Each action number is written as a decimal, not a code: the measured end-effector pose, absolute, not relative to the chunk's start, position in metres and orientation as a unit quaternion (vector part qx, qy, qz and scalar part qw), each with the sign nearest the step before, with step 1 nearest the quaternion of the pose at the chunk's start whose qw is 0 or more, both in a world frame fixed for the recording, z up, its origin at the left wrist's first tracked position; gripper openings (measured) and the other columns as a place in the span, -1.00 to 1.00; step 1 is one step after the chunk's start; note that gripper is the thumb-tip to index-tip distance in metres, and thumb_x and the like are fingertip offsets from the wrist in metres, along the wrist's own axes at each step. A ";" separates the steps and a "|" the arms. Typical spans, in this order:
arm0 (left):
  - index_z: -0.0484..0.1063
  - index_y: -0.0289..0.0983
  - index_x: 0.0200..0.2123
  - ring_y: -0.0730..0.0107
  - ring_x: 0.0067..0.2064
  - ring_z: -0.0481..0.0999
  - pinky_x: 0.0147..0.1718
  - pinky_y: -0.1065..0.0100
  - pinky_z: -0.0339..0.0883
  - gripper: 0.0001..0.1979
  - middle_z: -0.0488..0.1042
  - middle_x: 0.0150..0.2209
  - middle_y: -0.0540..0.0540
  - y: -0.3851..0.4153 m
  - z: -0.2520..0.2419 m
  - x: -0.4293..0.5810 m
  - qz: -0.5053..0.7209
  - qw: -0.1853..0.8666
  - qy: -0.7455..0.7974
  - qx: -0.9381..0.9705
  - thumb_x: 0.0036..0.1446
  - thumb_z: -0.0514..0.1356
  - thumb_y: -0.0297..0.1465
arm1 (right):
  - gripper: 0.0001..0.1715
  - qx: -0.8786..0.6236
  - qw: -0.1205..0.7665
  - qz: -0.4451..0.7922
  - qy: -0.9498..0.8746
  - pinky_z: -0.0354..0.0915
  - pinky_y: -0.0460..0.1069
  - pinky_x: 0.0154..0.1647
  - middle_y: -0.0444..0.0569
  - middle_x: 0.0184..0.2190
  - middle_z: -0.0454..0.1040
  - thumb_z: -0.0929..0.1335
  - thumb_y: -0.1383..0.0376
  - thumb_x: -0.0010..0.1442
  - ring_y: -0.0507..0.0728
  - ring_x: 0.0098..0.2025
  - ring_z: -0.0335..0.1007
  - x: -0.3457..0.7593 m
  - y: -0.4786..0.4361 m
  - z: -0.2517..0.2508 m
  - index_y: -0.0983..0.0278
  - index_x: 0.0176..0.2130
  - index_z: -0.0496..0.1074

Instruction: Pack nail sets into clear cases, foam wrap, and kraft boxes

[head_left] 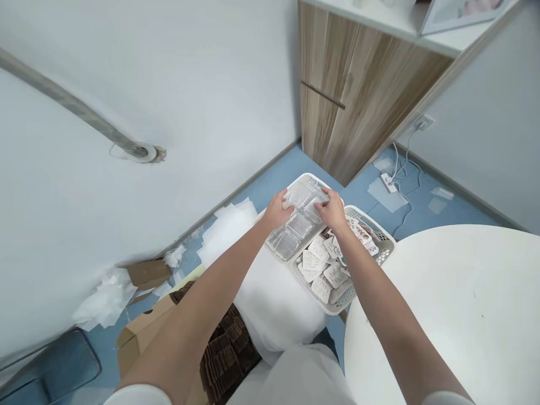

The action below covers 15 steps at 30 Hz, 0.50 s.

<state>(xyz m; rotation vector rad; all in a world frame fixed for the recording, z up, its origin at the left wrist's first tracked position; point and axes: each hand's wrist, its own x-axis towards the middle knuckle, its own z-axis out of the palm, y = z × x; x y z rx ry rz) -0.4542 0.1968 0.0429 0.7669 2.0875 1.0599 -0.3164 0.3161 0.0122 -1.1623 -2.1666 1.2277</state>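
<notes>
**Gripping a clear tray above two baskets**

Both hands hold one clear plastic tray (304,198) by opposite edges. The left hand (276,211) curls its fingers over one side and the right hand (333,209) pinches the other. The tray sits atop a stack of trays (291,239) in a white basket (307,175). Beside it, a second basket (386,239) holds small packets (324,270). The step looks like separating the top tray, and that seems to call for an even, level pull.

Bright, even, diffuse indoor light, with soft, faint shadows. Small glints show on the clear plastic blister trays (301,211) at centre. Wide-angle distortion bends the grey metal wall pipe (76,107) at 10 o'clock; the 6 o'clock edge looks soft.
</notes>
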 end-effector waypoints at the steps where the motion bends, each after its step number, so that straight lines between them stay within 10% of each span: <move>1: 0.17 -0.24 0.06 0.19 0.05 0.27 -0.11 0.28 0.25 -0.39 0.19 0.11 -0.22 0.205 0.038 -0.457 0.416 0.332 0.796 0.289 -0.12 0.21 -0.47 | -0.43 -0.415 0.188 0.428 -0.781 0.24 0.09 -0.11 0.09 -0.04 0.25 0.32 0.31 -0.05 0.00 -0.49 0.33 -0.321 0.319 0.009 0.29 0.00 0.23; 15: 0.23 -0.28 0.00 0.20 0.02 0.30 -0.03 0.19 0.20 -0.41 0.27 0.04 -0.15 0.252 0.000 -0.462 0.451 0.337 0.757 0.330 -0.20 0.10 -0.64 | -0.68 -0.365 0.116 0.332 -0.862 0.19 0.07 -0.20 0.01 -0.22 0.36 0.23 0.40 -0.01 0.15 -0.25 0.29 -0.347 0.328 -0.006 0.27 -0.18 0.29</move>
